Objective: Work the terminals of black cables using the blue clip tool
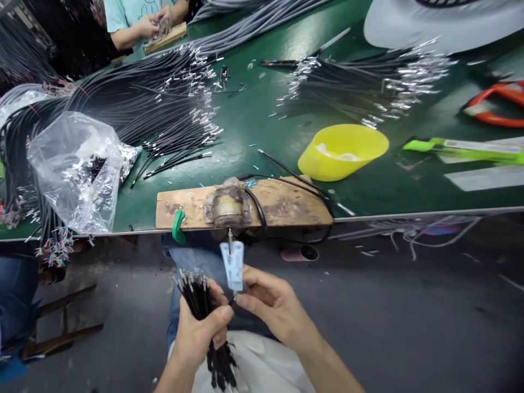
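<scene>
My left hand (pixel 200 330) is wrapped round a bundle of short black cables (pixel 197 292), their silvery ends pointing up. One cable leans out of the bundle toward my right hand (pixel 272 305), whose thumb and fingers pinch at its tip. Just above that tip hangs a light blue clothes peg (pixel 232 265), fixed to the metal shaft of a small motor (pixel 228 207). The peg's lower end is beside my right fingertips; whether they touch it I cannot tell. The motor is mounted on a wooden board (pixel 282 204) at the table's front edge.
On the green table (pixel 241 120) lie piles of black cables (pixel 135 98), a clear plastic bag (pixel 77 169), a yellow tub (pixel 344 153), orange-handled scissors (pixel 491 103) and a lime-green cutter (pixel 462 147). A green clip (pixel 178 226) grips the board. Across the table, a co-worker's hands (pixel 153 24) handle something small.
</scene>
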`<action>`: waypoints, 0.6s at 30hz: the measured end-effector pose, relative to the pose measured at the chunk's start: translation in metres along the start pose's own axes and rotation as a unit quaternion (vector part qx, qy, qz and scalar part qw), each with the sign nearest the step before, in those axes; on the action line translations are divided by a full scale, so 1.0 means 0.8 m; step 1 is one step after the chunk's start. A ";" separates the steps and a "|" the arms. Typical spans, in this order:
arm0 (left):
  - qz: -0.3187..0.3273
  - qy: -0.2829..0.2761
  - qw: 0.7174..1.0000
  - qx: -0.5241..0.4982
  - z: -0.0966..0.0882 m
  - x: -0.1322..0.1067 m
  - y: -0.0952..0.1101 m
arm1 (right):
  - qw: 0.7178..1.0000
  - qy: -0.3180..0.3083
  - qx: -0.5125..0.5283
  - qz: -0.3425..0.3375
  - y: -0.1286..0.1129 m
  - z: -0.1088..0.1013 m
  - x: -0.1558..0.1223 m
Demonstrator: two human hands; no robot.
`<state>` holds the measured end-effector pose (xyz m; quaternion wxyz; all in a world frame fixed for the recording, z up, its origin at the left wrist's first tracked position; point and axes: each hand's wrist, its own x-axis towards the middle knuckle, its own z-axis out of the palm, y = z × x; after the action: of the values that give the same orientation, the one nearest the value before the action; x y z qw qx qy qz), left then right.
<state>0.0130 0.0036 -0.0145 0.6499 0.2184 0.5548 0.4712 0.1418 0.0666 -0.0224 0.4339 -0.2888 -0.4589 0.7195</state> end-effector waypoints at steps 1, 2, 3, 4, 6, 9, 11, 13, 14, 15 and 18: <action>-0.003 0.006 1.000 0.004 -0.001 -0.001 -0.001 | 0.999 0.029 -0.039 -0.022 0.000 0.000 0.001; -0.006 0.012 1.000 0.009 -0.002 -0.001 -0.003 | 0.993 0.063 -0.084 -0.050 0.001 0.000 0.001; -0.009 0.021 1.000 0.016 -0.003 -0.003 -0.004 | 0.984 0.090 -0.132 -0.081 0.001 0.001 0.002; -0.012 0.033 0.999 0.023 -0.005 -0.004 -0.006 | 0.972 0.102 -0.182 -0.111 0.000 0.002 0.002; -0.013 0.069 0.997 0.035 -0.009 -0.007 -0.009 | 0.947 0.070 -0.270 -0.159 -0.004 0.005 0.002; -0.009 0.124 0.991 0.047 -0.013 -0.009 -0.014 | 0.931 -0.001 -0.317 -0.183 -0.011 0.014 0.003; -0.008 0.140 0.989 0.048 -0.013 -0.009 -0.016 | 0.930 0.006 -0.316 -0.188 -0.011 0.019 0.003; -0.006 0.139 0.989 0.042 -0.010 -0.008 -0.018 | 0.925 0.038 -0.322 -0.196 -0.007 0.024 0.003; -0.001 0.135 0.990 0.036 -0.008 -0.007 -0.019 | 0.921 0.061 -0.327 -0.202 -0.003 0.026 0.002; 0.004 0.130 0.991 0.029 -0.006 -0.006 -0.020 | 0.917 0.089 -0.328 -0.208 0.001 0.029 0.001; 0.020 0.114 0.993 -0.002 -0.002 -0.004 -0.021 | 0.922 0.164 -0.286 -0.206 0.012 0.036 -0.002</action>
<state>0.0179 -0.0072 -0.0273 0.5735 0.1731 0.6198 0.5069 0.1152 0.0517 -0.0193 0.5405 -0.4134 -0.6170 0.3953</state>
